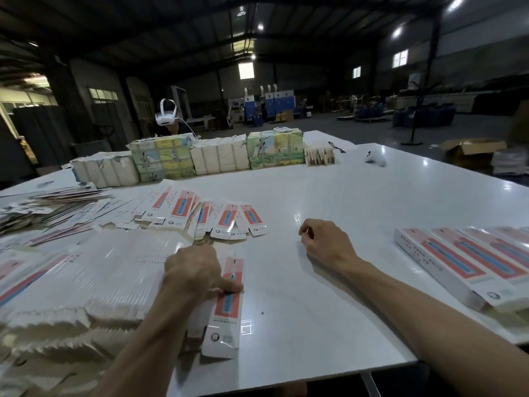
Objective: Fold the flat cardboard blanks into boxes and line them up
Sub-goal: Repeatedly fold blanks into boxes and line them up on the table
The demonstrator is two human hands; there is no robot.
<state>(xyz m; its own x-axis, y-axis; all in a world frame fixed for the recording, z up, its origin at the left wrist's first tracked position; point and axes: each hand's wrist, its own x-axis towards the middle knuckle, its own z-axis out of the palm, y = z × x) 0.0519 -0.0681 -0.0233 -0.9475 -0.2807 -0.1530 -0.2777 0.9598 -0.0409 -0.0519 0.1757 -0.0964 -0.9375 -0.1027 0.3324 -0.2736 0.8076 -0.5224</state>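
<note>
left hand (197, 270): on the flat blank (229, 299). Thumb stretched across the red panel, pressing it down. Other fingers curled down at the blank's left edge, where it meets the big stack of blanks (100, 267). Can't see whether they reach under the card.
right hand (323, 242): idle and holding nothing. Fingers loosely curled under, knuckles up, on bare table (329, 196) well right of the blank.
blank position: near edge of the table, just right of the stack and overlapping its edge. Lying flat, unfolded.
blank axis: long axis runs near-to-far, far end leaning slightly right. White tab end points at the camera.
blank print: red panel with a blue, slim, upright graphic. Tooth logo and a small green-blue mark at the near end. One line of small text under the red panel, too small to read.
folded boxes (463, 267): row at the right, side by side and touching. Same red/blue print, tooth logo on the near ends. Long axes run far-left to near-right.
loose blanks (206, 216): fanned out mid-table, beyond the left hand, printed side up. Text illegible.
paper-wrapped bundles (200, 156): row across the far side, some with illustrated wrap. No readable writing.
other: a person wearing a white headset (166, 116) behind the bundles.
</note>
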